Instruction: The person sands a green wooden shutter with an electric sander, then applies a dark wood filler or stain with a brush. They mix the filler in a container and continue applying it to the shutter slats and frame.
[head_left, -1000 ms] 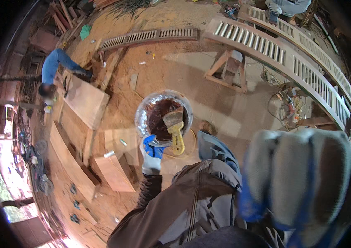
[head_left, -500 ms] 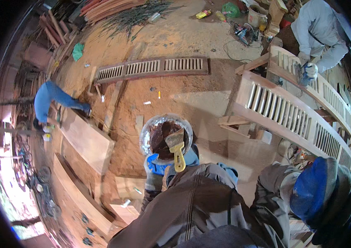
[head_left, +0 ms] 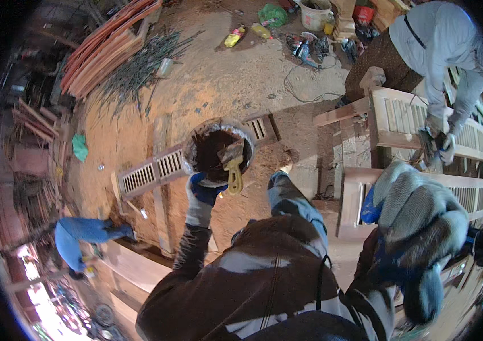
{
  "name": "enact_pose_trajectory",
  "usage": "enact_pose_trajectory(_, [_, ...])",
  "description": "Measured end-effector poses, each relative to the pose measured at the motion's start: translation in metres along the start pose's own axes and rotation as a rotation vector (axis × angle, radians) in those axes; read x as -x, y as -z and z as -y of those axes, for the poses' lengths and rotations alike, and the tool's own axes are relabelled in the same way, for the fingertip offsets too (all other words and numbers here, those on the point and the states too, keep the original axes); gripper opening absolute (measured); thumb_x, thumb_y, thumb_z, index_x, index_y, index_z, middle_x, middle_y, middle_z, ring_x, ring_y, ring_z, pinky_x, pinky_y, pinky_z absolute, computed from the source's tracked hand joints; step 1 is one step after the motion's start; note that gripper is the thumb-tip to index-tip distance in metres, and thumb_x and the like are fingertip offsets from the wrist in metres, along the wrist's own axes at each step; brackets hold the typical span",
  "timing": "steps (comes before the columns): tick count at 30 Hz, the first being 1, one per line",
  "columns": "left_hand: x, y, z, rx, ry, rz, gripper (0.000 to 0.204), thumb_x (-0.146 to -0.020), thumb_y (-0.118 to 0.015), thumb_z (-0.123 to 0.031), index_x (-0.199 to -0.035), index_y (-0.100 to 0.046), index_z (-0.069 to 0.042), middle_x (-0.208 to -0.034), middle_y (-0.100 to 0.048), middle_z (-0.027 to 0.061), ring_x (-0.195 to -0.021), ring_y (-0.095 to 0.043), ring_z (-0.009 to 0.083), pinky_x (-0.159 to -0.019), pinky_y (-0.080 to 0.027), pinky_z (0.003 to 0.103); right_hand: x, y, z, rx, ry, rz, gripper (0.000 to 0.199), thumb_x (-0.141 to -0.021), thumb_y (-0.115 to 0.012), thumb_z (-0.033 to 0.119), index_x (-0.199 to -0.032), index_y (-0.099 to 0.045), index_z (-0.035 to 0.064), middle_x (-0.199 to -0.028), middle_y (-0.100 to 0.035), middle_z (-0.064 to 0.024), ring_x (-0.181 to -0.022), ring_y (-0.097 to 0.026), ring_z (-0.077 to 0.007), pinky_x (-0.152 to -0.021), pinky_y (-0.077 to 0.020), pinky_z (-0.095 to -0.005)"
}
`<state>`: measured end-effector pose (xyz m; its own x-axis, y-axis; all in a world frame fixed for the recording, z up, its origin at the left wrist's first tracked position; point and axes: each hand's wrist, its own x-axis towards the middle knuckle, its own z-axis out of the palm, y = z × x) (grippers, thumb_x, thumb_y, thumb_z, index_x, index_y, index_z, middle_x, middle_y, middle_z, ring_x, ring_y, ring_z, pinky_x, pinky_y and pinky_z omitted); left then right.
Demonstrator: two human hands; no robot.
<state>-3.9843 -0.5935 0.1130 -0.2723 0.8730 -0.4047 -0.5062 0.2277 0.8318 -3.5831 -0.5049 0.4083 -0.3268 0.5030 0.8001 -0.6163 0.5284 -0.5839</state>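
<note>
The left hand [head_left: 200, 196], in a blue-and-grey work glove, is closed around the near rim of a round can [head_left: 218, 152] of dark brown stain or varnish, holding it out in front of the body at arm's length. The can sits directly above and beyond that hand, its open mouth facing up at the camera. A paintbrush [head_left: 232, 165] lies across the near side of the opening: its bristle end rests in the dark liquid, and its yellow handle hangs down over the rim toward the person, long axis running roughly away-to-near, just right of the gripping fingers.

The right hand [head_left: 417, 227], in a grey knit glove with blue trim, is raised close to the camera at the right and well apart from the can. It looks loosely curled and I see nothing in it, though the blur makes that hard to confirm. The left hand is plainly the nearer one to both can and brush.

Below lies a bare dirt floor [head_left: 218, 85] dusted with reddish sawdust. A slatted wooden panel [head_left: 156, 167] lies flat under the can. At the right, another person [head_left: 440, 51] in a light shirt bends over pale louvred frames [head_left: 469, 142]. Timber stacks [head_left: 105, 48] sit far left, and a figure in blue [head_left: 85, 233] crouches near boards.
</note>
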Motion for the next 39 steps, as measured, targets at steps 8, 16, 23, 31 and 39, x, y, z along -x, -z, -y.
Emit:
enact_pose_trajectory(8, [-0.234,-0.098,-0.070,0.208,0.142,0.176,0.055,-0.092,-0.054,-0.028,-0.142,-0.054,-0.006,-0.144,-0.057,0.0161,-0.129,-0.058,0.0363,-0.103,-0.052,0.061,-0.178,0.130,-0.158,-0.045,-0.105,0.258,0.017,-0.093,-0.070,0.027,-0.078,-0.069,0.0192,-0.071,-0.061,0.0028,-0.060,-0.057,-0.0125,-0.061,-0.0481,-0.0310])
enact_pose_trajectory(16, [-0.497,-0.076,-0.099,0.185,-0.058,0.160,0.023,-0.106,-0.050,-0.018,-0.110,-0.064,-0.001,-0.103,-0.068,0.0108,-0.103,-0.068,0.0263,-0.091,-0.058,0.043,-0.272,0.196,-0.336,0.125,-0.350,-0.004,0.029,-0.099,-0.062,0.039,-0.093,-0.069,0.0119,-0.084,-0.063,0.0005,-0.068,-0.058,-0.0172,-0.066,-0.0484,-0.0351])
enact_pose_trajectory(23, [-0.904,-0.048,-0.047,0.083,0.436,-0.057,0.014,-0.095,-0.064,-0.013,-0.098,-0.070,0.000,-0.094,-0.071,0.0085,-0.092,-0.070,0.0220,-0.086,-0.057,0.034,-0.262,0.350,-0.641,0.582,-1.044,-0.386,0.051,-0.101,-0.056,0.043,-0.078,-0.065,-0.0010,-0.073,-0.062,-0.0061,-0.067,-0.058,-0.0178,-0.063,-0.0444,-0.0318])
enact_pose_trajectory(31, [-1.198,-0.035,0.082,0.157,0.528,-0.033,0.013,-0.091,-0.068,-0.017,-0.099,-0.065,-0.008,-0.084,-0.068,0.0061,-0.079,-0.069,0.0206,-0.067,-0.059,0.038,-0.049,0.601,-1.104,0.218,-1.661,-0.820,0.035,-0.100,-0.064,0.038,-0.121,-0.068,0.0106,-0.079,-0.064,0.0004,-0.066,-0.064,-0.0122,-0.059,-0.0526,-0.0298])
enact_pose_trajectory(39, [-1.433,0.030,0.250,0.096,0.669,-0.007,0.023,-0.085,-0.069,-0.009,-0.106,-0.063,-0.005,-0.096,-0.071,0.0135,-0.081,-0.071,0.0309,-0.074,-0.063,0.045,0.110,0.756,-1.459,0.349,-1.735,-0.866,0.047,-0.095,-0.069,0.049,-0.121,-0.060,0.0110,-0.090,-0.063,-0.0060,-0.063,-0.061,-0.0206,-0.051,-0.0491,-0.0339])
